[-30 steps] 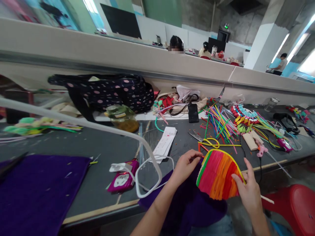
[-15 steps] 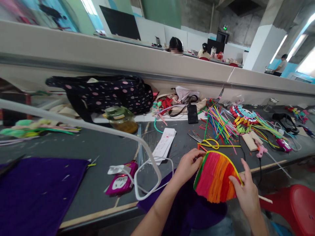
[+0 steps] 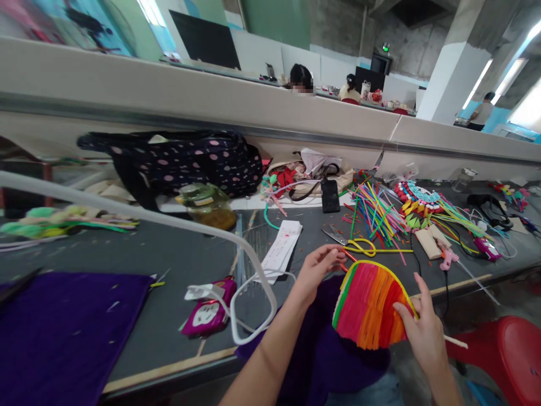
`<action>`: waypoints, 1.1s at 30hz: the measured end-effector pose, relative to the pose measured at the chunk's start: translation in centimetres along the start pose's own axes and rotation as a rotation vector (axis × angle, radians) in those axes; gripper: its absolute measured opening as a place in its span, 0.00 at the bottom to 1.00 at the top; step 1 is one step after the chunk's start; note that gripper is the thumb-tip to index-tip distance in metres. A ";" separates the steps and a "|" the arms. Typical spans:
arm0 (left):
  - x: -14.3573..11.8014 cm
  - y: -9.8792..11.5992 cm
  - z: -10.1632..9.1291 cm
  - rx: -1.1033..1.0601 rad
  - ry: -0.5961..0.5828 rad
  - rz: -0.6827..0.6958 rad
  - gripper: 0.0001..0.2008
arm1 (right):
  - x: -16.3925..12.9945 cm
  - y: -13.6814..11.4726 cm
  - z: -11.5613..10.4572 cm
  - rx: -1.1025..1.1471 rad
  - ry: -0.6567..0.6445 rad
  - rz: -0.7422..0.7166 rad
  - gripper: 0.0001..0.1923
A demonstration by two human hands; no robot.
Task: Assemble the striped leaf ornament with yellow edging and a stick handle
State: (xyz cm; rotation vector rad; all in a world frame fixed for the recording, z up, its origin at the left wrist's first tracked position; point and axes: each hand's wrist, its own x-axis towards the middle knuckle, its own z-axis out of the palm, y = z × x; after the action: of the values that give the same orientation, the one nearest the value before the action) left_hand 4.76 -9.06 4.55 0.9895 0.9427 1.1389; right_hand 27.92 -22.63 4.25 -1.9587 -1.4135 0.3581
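Observation:
In my right hand (image 3: 425,324) is a fan-shaped piece (image 3: 372,304) covered in pink, orange and red fuzzy pipe cleaners. Yellow edges its curved top and green its left side; a pale stick (image 3: 456,342) juts out at the lower right. My right thumb lies on its front, with the index finger raised. Beyond the piece's left edge is my left hand (image 3: 319,273), its fingers bent and close together at the red handle (image 3: 350,255) of scissors (image 3: 335,234). Whether they grip the handle is unclear. A yellow pipe-cleaner loop (image 3: 363,246) lies beside the scissors.
Many coloured pipe cleaners (image 3: 380,211) lie behind the piece. A pink glue gun (image 3: 448,259) stands to their right. A white tube frame (image 3: 211,227) crosses the left side. Purple cloth (image 3: 71,332), a tissue pack (image 3: 211,313), a jar (image 3: 207,206) and a phone (image 3: 330,196) are on the table.
My left hand has left the left edge of the fan-shaped piece and moved slightly up and left to the red scissor handle. My right hand and the piece have stayed put.

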 end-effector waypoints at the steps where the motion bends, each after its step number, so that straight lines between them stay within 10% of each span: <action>1: 0.1 0.0 -0.2 -0.081 0.007 -0.032 0.18 | 0.1 0.1 0.0 0.013 0.002 0.007 0.42; 10: 0.3 -1.9 -0.6 -0.328 0.264 0.042 0.18 | 2.5 2.2 1.2 0.658 0.099 0.151 0.39; 17: -1.0 -4.6 2.2 -0.293 0.181 0.025 0.18 | 5.0 0.0 5.4 1.229 0.143 0.255 0.38; 26: -1.8 -6.4 5.4 -0.204 -0.116 -0.091 0.26 | 5.3 -3.5 10.6 1.366 0.119 0.226 0.41; 33: -0.9 -6.0 5.2 -0.371 0.004 -0.035 0.26 | 4.3 -3.0 11.3 1.253 -0.051 0.247 0.42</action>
State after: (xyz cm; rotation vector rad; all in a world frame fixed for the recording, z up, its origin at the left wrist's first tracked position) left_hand 11.20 -11.48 0.41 0.6673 0.7142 1.2315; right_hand 20.79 -13.98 -1.29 -1.0386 -0.6202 1.0880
